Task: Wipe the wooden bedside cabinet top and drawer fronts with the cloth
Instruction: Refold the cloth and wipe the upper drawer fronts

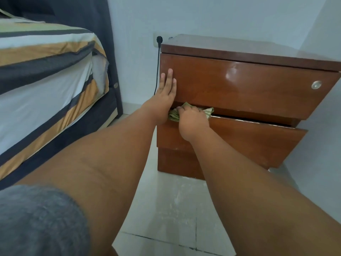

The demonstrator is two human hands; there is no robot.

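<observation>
At the cabinet (239, 85) front, my left hand (164, 95) lies flat, fingers toward 12 o'clock. My right hand (191, 119) grips the cloth (174, 116), stretched 9-to-3 along the drawer gap and mostly hidden.

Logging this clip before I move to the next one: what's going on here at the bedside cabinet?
A person is cleaning a glossy reddish-brown wooden bedside cabinet beside a striped bed. The left hand lies flat, fingers spread, on the left end of the upper drawer front. The right hand presses a crumpled green striped cloth into the gap along the top edge of the lower drawer, which stands slightly pulled out. A black cable runs down from a wall socket behind the cabinet.
</observation>
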